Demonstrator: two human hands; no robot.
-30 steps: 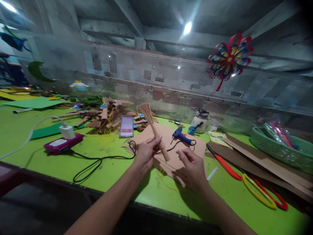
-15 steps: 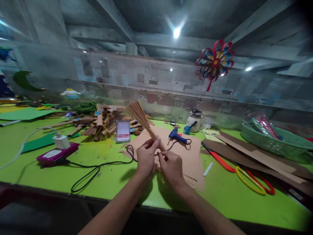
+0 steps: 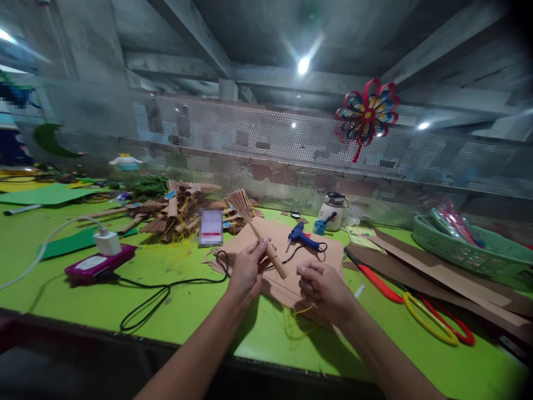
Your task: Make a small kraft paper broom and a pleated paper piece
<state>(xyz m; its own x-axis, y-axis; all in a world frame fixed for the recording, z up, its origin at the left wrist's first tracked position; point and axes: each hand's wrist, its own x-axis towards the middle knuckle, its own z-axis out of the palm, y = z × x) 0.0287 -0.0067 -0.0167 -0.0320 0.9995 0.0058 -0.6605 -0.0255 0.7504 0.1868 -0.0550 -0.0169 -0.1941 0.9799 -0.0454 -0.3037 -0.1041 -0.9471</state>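
Note:
My left hand (image 3: 249, 272) is closed round a small brown paper broom (image 3: 270, 251) by its rolled handle. The pleated, fanned end points up and away, and the handle's open lower end tilts toward my right hand (image 3: 322, 286). Those right fingers are pinched together, apart from the handle. Thin yellow string (image 3: 296, 325) trails in loops just below them; the exact grip is hidden by the fingers. Beneath both hands lies a stack of brown kraft paper (image 3: 237, 241), with a blue glue gun (image 3: 306, 238) resting on it.
More brown paper brooms (image 3: 179, 214) are heaped at back left. A purple power strip (image 3: 100, 265) and black cord (image 3: 166, 286) lie left. On the right are large scissors (image 3: 428, 316), brown card strips (image 3: 437, 266) and a green basket (image 3: 478, 250). A jar (image 3: 332, 211) stands behind.
My right hand has moved away from the handle's lower end, to the right, and the yellow string shows below it. The broom has dropped slightly, still in my left hand.

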